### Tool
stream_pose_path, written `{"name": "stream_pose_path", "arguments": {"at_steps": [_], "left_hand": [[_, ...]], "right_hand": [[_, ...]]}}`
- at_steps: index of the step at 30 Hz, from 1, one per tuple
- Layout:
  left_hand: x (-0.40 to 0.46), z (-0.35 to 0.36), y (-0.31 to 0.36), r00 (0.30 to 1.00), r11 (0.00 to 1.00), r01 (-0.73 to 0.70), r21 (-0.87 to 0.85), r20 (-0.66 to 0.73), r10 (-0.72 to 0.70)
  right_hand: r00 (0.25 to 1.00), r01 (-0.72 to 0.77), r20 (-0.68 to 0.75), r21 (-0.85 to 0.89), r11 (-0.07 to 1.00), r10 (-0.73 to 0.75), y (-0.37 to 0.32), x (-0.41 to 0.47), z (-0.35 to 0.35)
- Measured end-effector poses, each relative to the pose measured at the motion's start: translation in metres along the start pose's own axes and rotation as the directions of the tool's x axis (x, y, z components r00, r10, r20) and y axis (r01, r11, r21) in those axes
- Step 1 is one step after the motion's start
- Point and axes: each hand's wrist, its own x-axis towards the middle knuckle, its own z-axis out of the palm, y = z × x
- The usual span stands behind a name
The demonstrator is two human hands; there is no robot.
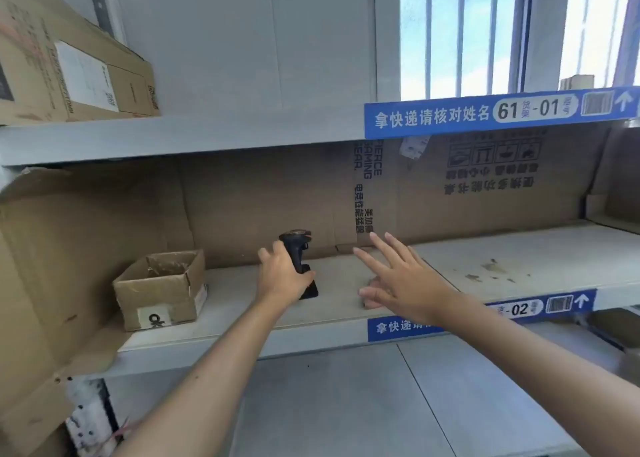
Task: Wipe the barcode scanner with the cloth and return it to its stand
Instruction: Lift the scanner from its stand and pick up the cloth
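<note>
The black barcode scanner (pixel 296 240) stands upright on its black stand (pixel 310 292) in the middle of the grey shelf (pixel 519 248). My left hand (pixel 282 278) is wrapped round the scanner's handle, with the thumb across the front and the fingers behind it. My right hand (pixel 401 276) hovers over the shelf to the right of the scanner, palm down, fingers spread and straight, holding nothing. A blurred pale pinkish shape (pixel 367 295) shows under its lower left edge. I cannot tell whether it is the cloth or my thumb.
A small open cardboard box (pixel 162 288) sits on the shelf left of the scanner. Flattened cardboard (pixel 450 193) lines the back and the left side. Another shelf with a large carton (pixel 69 68) runs overhead. Blue label strips (pixel 502 111) edge the shelves, and stains (pixel 491 269) mark the right part.
</note>
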Motion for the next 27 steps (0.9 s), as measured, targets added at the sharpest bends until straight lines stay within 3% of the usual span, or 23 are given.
{"name": "stream_pose_path", "arguments": {"at_steps": [9,19,22,27], "left_hand": [[0.011,0.041,0.015,0.991,0.986,0.073,0.148,-0.121,-0.055],[0.027,0.047,0.021,0.962,0.977,0.161,0.141,-0.244,-0.123],[0.025,0.041,0.017,0.963,0.972,0.118,0.202,-0.262,-0.063],[0.02,0.023,-0.004,0.947,0.902,-0.128,0.413,-0.219,0.235]], "right_hand": [[0.989,-0.032,0.146,0.036,0.999,0.027,0.043,0.004,0.039],[0.976,0.008,0.218,0.076,0.997,-0.024,0.063,0.026,0.059],[0.966,0.023,0.252,0.102,0.994,-0.048,0.065,0.032,0.064],[0.963,0.048,0.257,0.127,0.991,-0.08,0.064,0.037,0.072]]}}
